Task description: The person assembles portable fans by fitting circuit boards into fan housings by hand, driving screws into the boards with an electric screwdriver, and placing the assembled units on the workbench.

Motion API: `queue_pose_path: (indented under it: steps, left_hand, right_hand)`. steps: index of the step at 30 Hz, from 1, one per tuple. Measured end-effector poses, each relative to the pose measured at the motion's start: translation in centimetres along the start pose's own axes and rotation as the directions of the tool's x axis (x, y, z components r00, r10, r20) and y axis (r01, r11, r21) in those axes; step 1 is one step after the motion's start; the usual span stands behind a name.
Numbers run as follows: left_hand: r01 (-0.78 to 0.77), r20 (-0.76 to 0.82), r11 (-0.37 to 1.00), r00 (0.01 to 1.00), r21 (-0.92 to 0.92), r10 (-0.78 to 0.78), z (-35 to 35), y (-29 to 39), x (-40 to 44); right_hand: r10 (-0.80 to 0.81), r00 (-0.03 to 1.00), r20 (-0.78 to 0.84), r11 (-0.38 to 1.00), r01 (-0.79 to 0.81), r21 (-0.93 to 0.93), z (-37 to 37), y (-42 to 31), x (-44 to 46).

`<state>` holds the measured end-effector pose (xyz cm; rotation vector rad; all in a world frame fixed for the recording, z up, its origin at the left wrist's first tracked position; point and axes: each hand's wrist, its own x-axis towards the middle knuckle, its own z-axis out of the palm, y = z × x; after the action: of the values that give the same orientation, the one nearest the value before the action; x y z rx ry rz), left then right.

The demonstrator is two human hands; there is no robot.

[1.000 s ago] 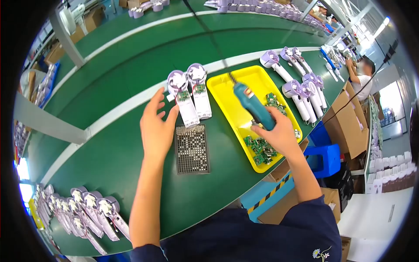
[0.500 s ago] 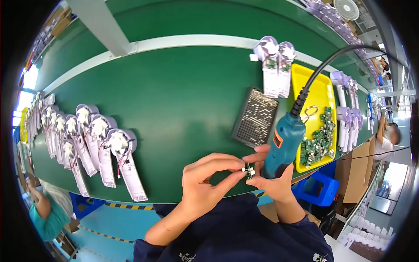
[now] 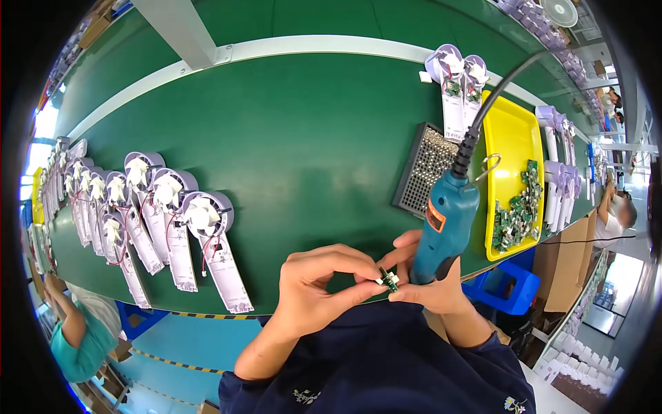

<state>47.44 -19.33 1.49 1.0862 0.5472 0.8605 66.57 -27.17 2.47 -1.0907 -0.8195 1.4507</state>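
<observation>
The green surface is stretching across the view and carrying the parts. Along its left side, a row of opened fans is lying with handles pointing toward the near edge, thin wires showing on several. The yellow tray is sitting toward the right, with assembled fans lying beyond its right side. Two more opened fans are lying side by side near the tray's far left corner. The teal power screwdriver is standing tilted in the right hand, its black cable rising from the upper end; that hand is grasping the tool against the palm while its thumb and fingertips are reaching the small circuit board. The left hand is pinching the same board between thumb and fingers, so both hands are holding it above the near edge of the surface. The gray perforated block is resting left of the screwdriver, holding many tiny metal pieces. Loose green boards are lying heaped in the near part of the tray.
</observation>
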Motion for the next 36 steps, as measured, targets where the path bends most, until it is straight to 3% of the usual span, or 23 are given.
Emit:
queue_pose_path:
  steps: [8, 10, 12, 13, 14, 16, 18, 20, 24, 25, 27, 32, 34, 36]
  left_hand:
    - [-0.011, -0.005, 1.000, 1.000, -0.019, 0.011, 0.0, -0.9, -0.1]
    - [-0.011, 0.000, 0.997, 1.000, 0.081, 0.011, -0.4, -0.3, -0.5]
    - [-0.041, -0.071, 0.919, 0.995, 0.392, 0.074, -0.3, 2.2, -1.1]
    - [-0.154, -0.073, 0.762, 0.964, 0.629, 0.254, -1.1, 2.7, -2.0]
    - [-0.157, -0.092, 0.571, 0.920, 0.806, 0.382, -2.3, 3.0, -3.6]
    - [0.102, -0.194, 0.185, 0.779, 0.978, 0.597, -5.0, 2.9, -6.9]
    - [0.293, -0.346, 0.190, 0.711, 0.937, 0.612, -6.4, 3.6, -7.3]
    - [0.332, -0.403, 0.238, 0.831, 0.913, 0.384, -7.3, 4.5, -7.2]
    - [0.370, -0.416, 0.192, 0.844, 0.909, 0.339, -6.3, 4.4, -5.7]
    - [0.381, -0.444, 0.242, 0.836, 0.892, 0.321, -5.9, 4.6, -5.3]
    - [0.353, -0.441, 0.304, 0.845, 0.885, 0.303, -6.0, 4.4, -4.9]
    - [0.169, -0.263, 0.316, 0.922, 0.933, 0.284, -3.1, 2.3, -3.9]
    - [0.203, -0.307, 0.443, 0.935, 0.873, 0.177, -1.6, 2.0, -3.9]
    - [0.151, -0.266, 0.485, 0.947, 0.862, 0.178, -1.0, 1.5, -3.9]
  right_hand:
    - [0.038, 0.996, -0.080, 0.999, -0.039, -0.013, 0.3, 0.2, -0.2]
    - [0.011, 0.986, -0.165, 0.998, -0.020, -0.051, 0.6, 0.9, -0.1]
    - [-0.026, 0.984, -0.175, 0.993, 0.005, -0.121, 0.6, 0.9, 0.0]
    - [-0.056, 0.984, -0.169, 0.992, 0.036, -0.124, 0.5, 1.1, -0.1]
    - [-0.051, 0.986, -0.162, 0.993, 0.032, -0.114, 0.6, 1.2, 0.0]
    - [-0.044, 0.982, -0.181, 0.982, 0.009, -0.189, 1.1, 0.9, 0.0]
    - [-0.056, 0.976, -0.211, 0.990, 0.026, -0.140, 2.2, 1.0, 0.5]
    - [-0.062, 0.994, -0.088, 0.989, 0.050, -0.140, 1.8, 1.0, 1.0]
    - [-0.089, 0.995, -0.048, 0.986, 0.081, -0.144, 1.9, 0.9, 1.3]
    - [-0.138, 0.990, -0.012, 0.977, 0.134, -0.164, 1.7, 1.1, 1.2]
    - [-0.193, 0.981, 0.016, 0.965, 0.193, -0.178, 1.7, 1.2, 1.0]
    - [-0.077, 0.996, -0.034, 0.981, 0.069, -0.181, 1.4, 0.2, 0.2]
    - [-0.069, 0.997, -0.015, 0.972, 0.064, -0.226, 0.7, 0.7, 0.3]
    - [-0.018, 0.998, -0.053, 0.976, 0.006, -0.220, 0.8, 0.8, 0.5]
